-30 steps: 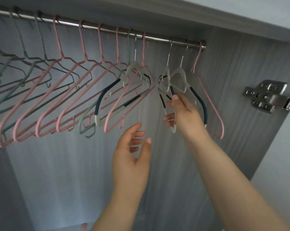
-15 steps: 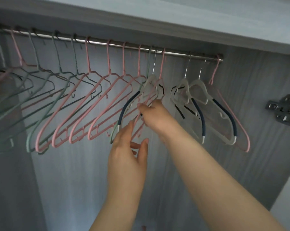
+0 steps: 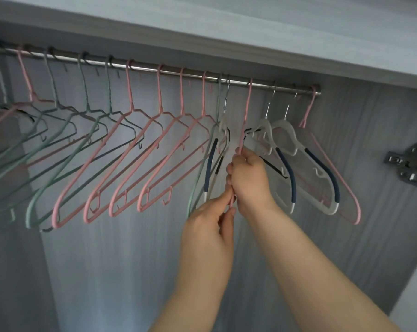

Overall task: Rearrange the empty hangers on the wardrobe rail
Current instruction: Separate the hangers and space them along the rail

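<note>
Head view looked up into the wardrobe, where the rail (image 3: pixel 145 67) ran from the upper left down toward the right of centre. One pink hanger (image 3: pixel 247 109) hung by its hook on the rail just right of centre, turned nearly edge-on. The right hand (image 3: pixel 248 178) gripped it below the neck, fingers curled round the wire. The left hand (image 3: pixel 209 226), lower and just to the left, pinched the hanger's lower part between thumb and fingertips, touching the right hand. Left of them hung a white hanger (image 3: pixel 223 121) with a navy grip, then a row of pink hangers (image 3: pixel 160 92), and green hangers (image 3: pixel 84 87) toward the left edge. Right of the hands hung two white hangers (image 3: pixel 286 130) with navy grips, and an end pink hanger (image 3: pixel 307 111) by the rail's end. A metal hinge (image 3: pixel 411 166) sat at the right edge.
</note>
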A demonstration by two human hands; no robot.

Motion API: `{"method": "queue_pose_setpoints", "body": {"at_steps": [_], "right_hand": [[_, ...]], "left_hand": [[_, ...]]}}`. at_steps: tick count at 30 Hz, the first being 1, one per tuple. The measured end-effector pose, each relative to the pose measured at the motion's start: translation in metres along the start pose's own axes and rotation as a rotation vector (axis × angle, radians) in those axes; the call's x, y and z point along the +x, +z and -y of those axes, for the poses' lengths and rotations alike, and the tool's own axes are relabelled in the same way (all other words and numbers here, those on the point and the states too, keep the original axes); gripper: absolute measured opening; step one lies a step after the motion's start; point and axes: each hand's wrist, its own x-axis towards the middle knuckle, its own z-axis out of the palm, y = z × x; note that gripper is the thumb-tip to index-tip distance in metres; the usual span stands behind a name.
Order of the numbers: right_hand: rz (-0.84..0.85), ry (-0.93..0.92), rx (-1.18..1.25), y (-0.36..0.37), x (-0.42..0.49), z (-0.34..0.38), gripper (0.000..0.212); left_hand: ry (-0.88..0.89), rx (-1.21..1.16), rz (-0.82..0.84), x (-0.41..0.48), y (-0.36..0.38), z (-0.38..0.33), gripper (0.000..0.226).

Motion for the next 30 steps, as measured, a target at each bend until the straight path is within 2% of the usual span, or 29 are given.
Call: {"method": "queue_pose_setpoints", "body": {"at_steps": [5,6,8,9,11,13,15,18,21,23,25,30], "right_hand": [[0.045,0.043,-0.098,-0.010,-0.003,0.008,0.019],[0.072,0.065,-0.128,-0.012,-0.004,0.009,0.022],[0.123,0.060,-0.297,-0.017,-0.006,0.014,0.046],[0.126,0.007,-0.484,-0.018,-0.008,0.017,0.055],[0.035,-0.195,-0.803,-0.018,-0.016,0.024,0.058],[-0.069,-0.435,-0.883,-0.013,-0.022,0.037,0.049],[-0.039,-0.491,-0.914,-0.005,-0.021,0.049,0.042],[0.137,-0.316,-1.038,0.010,-0.008,0.060,0.042],[0.231,-0.144,-1.119,0.020,0.004,0.058,0.053],[0.248,-0.047,-1.117,0.023,0.007,0.052,0.063],[0.228,0.008,-1.110,0.023,0.007,0.047,0.064],[0.153,0.000,-1.020,0.017,0.010,0.037,0.046]], "left_hand": [[0.039,0.004,0.003,-0.004,0.001,-0.003,0.036],[0.058,0.010,-0.021,-0.007,-0.001,-0.003,0.034],[0.097,0.010,-0.124,-0.011,-0.008,-0.002,0.028],[0.105,0.006,-0.188,-0.011,-0.011,-0.001,0.026],[0.089,-0.005,-0.289,-0.009,-0.018,0.001,0.024],[0.046,-0.011,-0.302,-0.002,-0.023,0.001,0.031],[-0.007,-0.007,-0.247,0.004,-0.025,0.000,0.036],[-0.051,0.020,-0.165,0.008,-0.023,-0.001,0.035],[-0.033,0.063,-0.115,0.009,-0.021,0.000,0.031],[0.016,0.120,-0.100,0.009,-0.020,0.002,0.031],[0.062,0.151,-0.100,0.010,-0.019,0.006,0.031],[0.062,0.154,-0.110,0.008,-0.021,0.010,0.039]]}}
